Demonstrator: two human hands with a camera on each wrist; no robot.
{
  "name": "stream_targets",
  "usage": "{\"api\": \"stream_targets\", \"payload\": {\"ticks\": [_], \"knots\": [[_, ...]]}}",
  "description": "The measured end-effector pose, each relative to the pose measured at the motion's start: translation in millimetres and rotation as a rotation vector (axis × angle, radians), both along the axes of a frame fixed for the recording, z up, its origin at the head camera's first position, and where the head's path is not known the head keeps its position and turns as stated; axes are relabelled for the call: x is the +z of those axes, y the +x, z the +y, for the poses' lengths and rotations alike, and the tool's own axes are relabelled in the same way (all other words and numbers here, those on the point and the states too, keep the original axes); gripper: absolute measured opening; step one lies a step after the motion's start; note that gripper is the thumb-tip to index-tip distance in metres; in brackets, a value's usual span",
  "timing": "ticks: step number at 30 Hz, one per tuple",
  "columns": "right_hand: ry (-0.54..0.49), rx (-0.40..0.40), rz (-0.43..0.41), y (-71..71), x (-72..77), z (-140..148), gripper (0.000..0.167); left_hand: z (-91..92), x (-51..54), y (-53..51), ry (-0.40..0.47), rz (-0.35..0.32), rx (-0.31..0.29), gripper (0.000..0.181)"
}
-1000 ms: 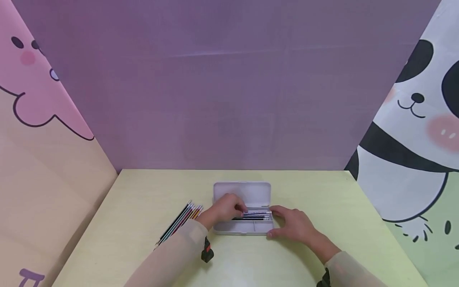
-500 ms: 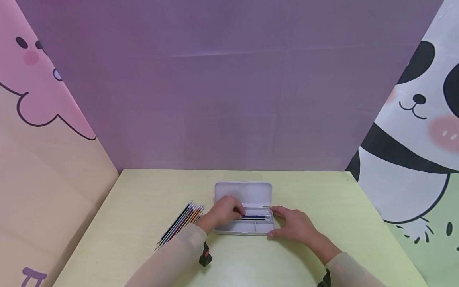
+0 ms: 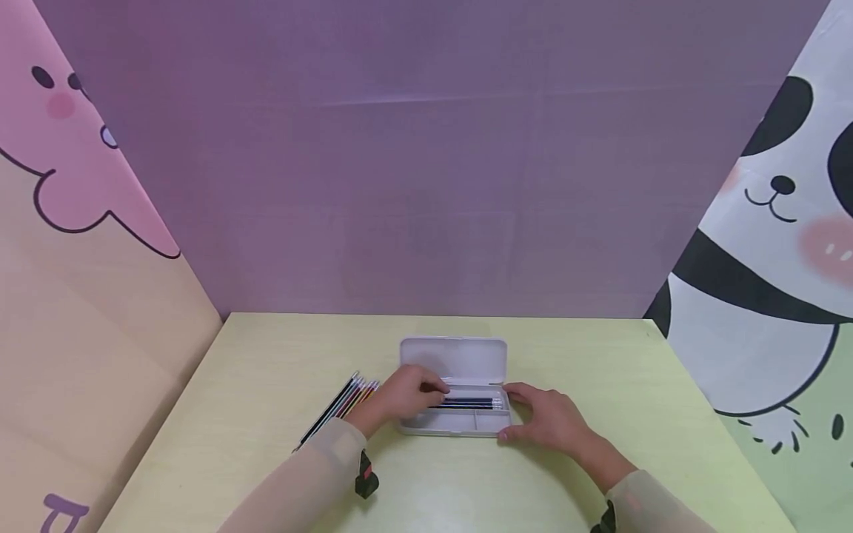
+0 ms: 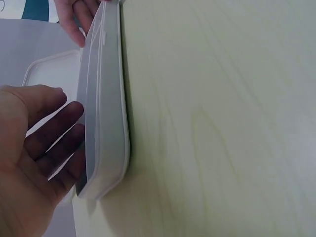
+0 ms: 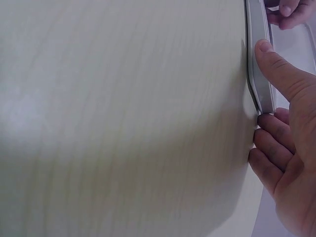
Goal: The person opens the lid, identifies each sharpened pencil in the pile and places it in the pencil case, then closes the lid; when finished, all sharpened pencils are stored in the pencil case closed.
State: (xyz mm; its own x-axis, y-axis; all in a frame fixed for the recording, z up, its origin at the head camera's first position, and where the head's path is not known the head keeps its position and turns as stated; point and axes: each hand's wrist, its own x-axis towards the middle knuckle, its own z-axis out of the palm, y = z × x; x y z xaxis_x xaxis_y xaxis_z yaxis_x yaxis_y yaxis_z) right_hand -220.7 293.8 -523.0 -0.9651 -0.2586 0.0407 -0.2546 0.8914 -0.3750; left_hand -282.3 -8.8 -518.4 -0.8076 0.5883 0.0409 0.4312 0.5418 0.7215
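Observation:
A white pencil case (image 3: 426, 424) lies with its lid (image 3: 466, 357) raised at the middle of the table. Several dark pencils (image 3: 469, 403) rest side by side in its rear compartment, their left ends hidden by my left hand (image 3: 402, 392). That hand hovers over the case's left part; in the left wrist view its thumb and loosely bent fingers (image 4: 64, 121) are apart, and no pencil shows between them. My right hand (image 3: 549, 418) grips the case's right end, thumb (image 5: 269, 57) on the front side and fingers round the corner.
A bundle of colored pencils (image 3: 341, 406) lies slanted on the table left of the case, partly behind my left forearm (image 3: 313, 466). A purple backdrop (image 3: 426, 185) rises at the table's (image 3: 586, 355) rear edge, with cartoon-printed panels at both sides.
My left hand has moved left along the case, uncovering more of the dark pencils, and the light pencil seen at first now lies with them or is hidden. The right hand stays put.

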Motion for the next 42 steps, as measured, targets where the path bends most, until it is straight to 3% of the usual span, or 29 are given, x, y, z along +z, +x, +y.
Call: {"api": "stream_targets", "payload": {"ticks": [17, 24, 28, 32, 38, 42], "knots": [[0.004, 0.001, 0.001, 0.7, 0.1, -1.8, 0.091, -19.0, 2.7, 5.2, 0.078, -0.077, -0.024, 0.021], [-0.001, 0.006, -0.005, -0.1, -0.1, -2.1, 0.093, -37.8, 19.2, 7.4, 0.138, -0.107, -0.073, 0.030], [0.000, 0.011, -0.001, -1.2, 0.1, -1.9, 0.093, -56.5, 31.4, 6.6, 0.148, -0.097, -0.068, 0.033], [0.005, 0.013, -0.001, -1.3, 0.2, -1.2, 0.092, -81.7, 39.9, 4.5, 0.130, -0.082, -0.004, 0.032], [0.013, 0.007, -0.009, -2.0, 0.6, -2.0, 0.093, -125.0, 35.9, -0.1, 0.095, -0.071, 0.103, 0.027], [0.013, 0.007, -0.010, -2.1, 0.5, -2.1, 0.093, -151.2, 29.9, 0.6, 0.074, -0.090, 0.120, 0.025]]}}
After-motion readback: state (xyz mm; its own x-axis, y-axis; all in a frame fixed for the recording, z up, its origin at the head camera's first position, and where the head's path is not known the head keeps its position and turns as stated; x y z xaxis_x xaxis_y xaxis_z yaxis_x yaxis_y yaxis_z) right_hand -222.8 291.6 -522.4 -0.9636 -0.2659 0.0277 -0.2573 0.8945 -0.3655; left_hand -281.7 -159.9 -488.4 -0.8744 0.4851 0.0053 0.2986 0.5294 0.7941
